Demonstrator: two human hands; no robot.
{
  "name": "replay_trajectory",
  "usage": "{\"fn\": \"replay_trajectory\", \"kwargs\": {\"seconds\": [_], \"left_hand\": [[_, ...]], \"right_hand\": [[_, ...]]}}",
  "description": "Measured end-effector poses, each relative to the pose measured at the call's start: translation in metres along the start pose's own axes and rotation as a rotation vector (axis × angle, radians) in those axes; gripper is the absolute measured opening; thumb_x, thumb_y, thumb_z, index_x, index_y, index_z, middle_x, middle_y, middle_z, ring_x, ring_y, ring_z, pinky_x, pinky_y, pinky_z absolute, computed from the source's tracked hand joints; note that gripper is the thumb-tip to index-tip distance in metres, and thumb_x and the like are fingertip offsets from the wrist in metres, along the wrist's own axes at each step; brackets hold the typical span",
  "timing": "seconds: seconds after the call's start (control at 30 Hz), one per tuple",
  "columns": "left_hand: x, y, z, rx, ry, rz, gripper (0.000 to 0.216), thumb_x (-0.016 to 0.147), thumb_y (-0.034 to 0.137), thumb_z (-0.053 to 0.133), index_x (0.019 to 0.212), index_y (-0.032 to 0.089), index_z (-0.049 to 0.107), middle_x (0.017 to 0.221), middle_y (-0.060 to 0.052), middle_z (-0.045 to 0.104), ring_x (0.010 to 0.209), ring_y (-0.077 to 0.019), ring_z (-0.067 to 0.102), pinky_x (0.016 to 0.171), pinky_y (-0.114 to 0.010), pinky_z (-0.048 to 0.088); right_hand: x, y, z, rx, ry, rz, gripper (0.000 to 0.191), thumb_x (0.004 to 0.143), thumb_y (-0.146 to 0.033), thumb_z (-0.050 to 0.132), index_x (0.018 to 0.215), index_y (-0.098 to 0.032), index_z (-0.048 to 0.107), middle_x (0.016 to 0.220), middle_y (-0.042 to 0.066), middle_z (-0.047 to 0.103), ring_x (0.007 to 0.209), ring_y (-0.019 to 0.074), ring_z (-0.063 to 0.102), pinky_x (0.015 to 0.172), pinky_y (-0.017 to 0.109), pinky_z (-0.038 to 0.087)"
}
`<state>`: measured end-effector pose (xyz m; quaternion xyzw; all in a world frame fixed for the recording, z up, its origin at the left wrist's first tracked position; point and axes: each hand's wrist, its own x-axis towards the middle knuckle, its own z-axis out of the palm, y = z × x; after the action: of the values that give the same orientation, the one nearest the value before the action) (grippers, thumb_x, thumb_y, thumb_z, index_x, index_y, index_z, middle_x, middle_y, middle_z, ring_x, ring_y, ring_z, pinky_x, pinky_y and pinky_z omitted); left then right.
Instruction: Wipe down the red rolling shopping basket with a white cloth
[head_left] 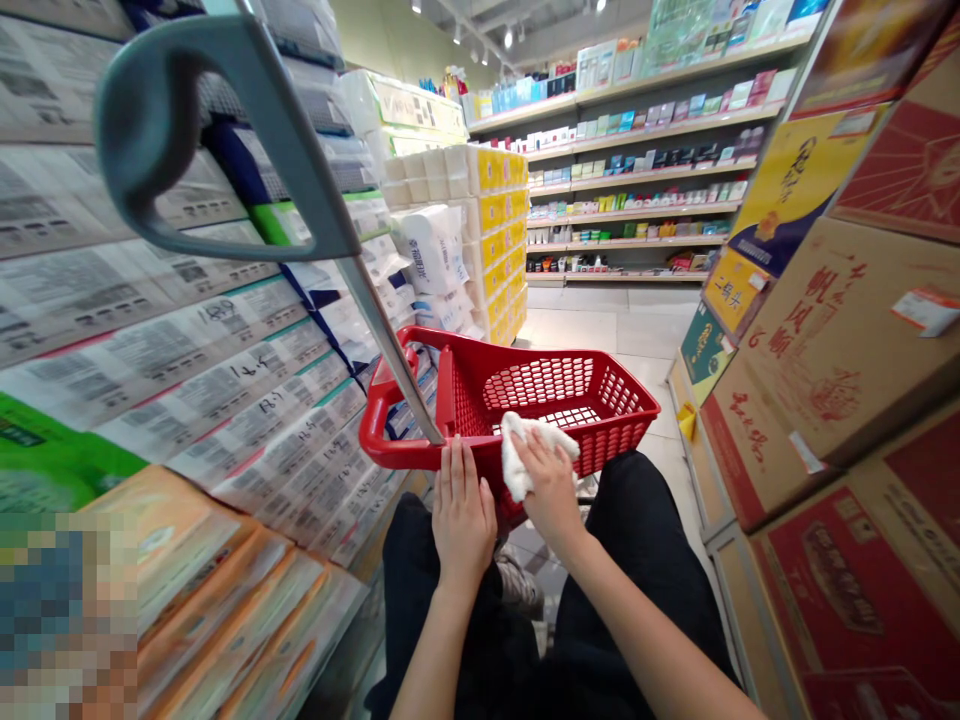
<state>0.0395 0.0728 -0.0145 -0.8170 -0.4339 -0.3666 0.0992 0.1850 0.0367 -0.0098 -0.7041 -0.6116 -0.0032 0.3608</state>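
Note:
A red plastic shopping basket (622, 432) with perforated walls stands between my knees. From its left end rises a metal pole (386, 340) topped by a grey loop handle (300, 150). My left hand (461, 515) lies flat against the basket's near side, below the foot of the pole, its fingers stretched out and holding nothing. Just to the right, my right hand (551, 490) presses a white cloth (516, 465) onto the near rim and side wall. Part of the cloth is hidden under its fingers. No goods show in the visible part of the basket.
Stacked wrapped paper packs (255, 370) line the left side, with orange packs (217, 600) lower down. Yellow-and-white tissue bundles (495, 240) stand beyond the basket. Cardboard cartons (862, 330) are piled at the right. Shelves (645, 210) of small boxed goods cross the back over a tiled floor (600, 328).

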Motion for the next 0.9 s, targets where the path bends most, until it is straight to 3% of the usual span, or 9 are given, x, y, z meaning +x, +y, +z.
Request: {"fn": "replay_trajectory", "kwargs": {"seconds": [0.1, 0.2, 0.53, 0.67, 0.77, 0.9], "left_hand": [[-0.001, -0.004, -0.001, -0.007, -0.007, 0.033, 0.072, 0.094, 0.019, 0.043, 0.157, 0.016, 0.009, 0.161, -0.013, 0.029, 0.151, -0.0255, 0.021, 0.120, -0.043, 0.028], [-0.001, -0.005, -0.002, 0.005, -0.015, 0.037, 0.072, 0.094, 0.019, 0.044, 0.157, 0.016, 0.010, 0.160, -0.013, 0.030, 0.150, -0.0256, 0.022, 0.120, -0.043, 0.028], [0.000, 0.000, 0.002, 0.004, 0.017, -0.005, 0.067, 0.097, 0.019, 0.041, 0.157, 0.015, 0.011, 0.160, -0.013, 0.031, 0.150, -0.0260, 0.024, 0.119, -0.044, 0.030], [0.000, 0.000, 0.002, -0.015, 0.023, -0.010, 0.067, 0.097, 0.020, 0.041, 0.157, 0.017, 0.012, 0.160, -0.012, 0.032, 0.149, -0.0258, 0.025, 0.119, -0.044, 0.029], [0.001, 0.001, 0.002, -0.015, 0.020, -0.019, 0.068, 0.097, 0.020, 0.042, 0.157, 0.017, 0.010, 0.160, -0.012, 0.031, 0.150, -0.0258, 0.024, 0.119, -0.044, 0.029], [0.000, 0.002, 0.002, -0.007, 0.022, -0.018, 0.069, 0.097, 0.020, 0.042, 0.157, 0.015, 0.009, 0.160, -0.013, 0.031, 0.150, -0.0260, 0.023, 0.119, -0.044, 0.029]], "right_hand": [[0.004, -0.038, 0.003, 0.083, -0.048, -0.090, 0.074, 0.076, -0.004, 0.045, 0.148, -0.024, 0.042, 0.154, 0.006, 0.042, 0.146, 0.0222, 0.031, 0.115, 0.045, 0.019], [0.006, -0.042, 0.002, 0.096, -0.055, -0.133, 0.069, 0.080, -0.006, 0.045, 0.146, -0.026, 0.043, 0.154, 0.004, 0.043, 0.145, 0.0203, 0.033, 0.116, 0.044, 0.016], [-0.009, 0.068, -0.014, -0.142, 0.046, -0.033, 0.078, 0.074, -0.001, 0.043, 0.147, -0.027, 0.043, 0.151, 0.005, 0.046, 0.143, 0.0204, 0.037, 0.114, 0.044, 0.023], [-0.013, 0.094, -0.021, -0.194, 0.093, 0.023, 0.076, 0.075, -0.002, 0.044, 0.146, -0.029, 0.044, 0.151, 0.004, 0.047, 0.142, 0.0212, 0.040, 0.112, 0.045, 0.027], [-0.012, 0.084, -0.018, -0.155, 0.101, 0.102, 0.076, 0.073, -0.002, 0.043, 0.145, -0.027, 0.046, 0.152, 0.006, 0.045, 0.144, 0.0222, 0.036, 0.113, 0.046, 0.026], [-0.007, 0.030, -0.007, -0.053, 0.026, 0.095, 0.081, 0.068, 0.001, 0.043, 0.146, -0.023, 0.045, 0.153, 0.008, 0.043, 0.146, 0.0241, 0.033, 0.114, 0.049, 0.023]]}}
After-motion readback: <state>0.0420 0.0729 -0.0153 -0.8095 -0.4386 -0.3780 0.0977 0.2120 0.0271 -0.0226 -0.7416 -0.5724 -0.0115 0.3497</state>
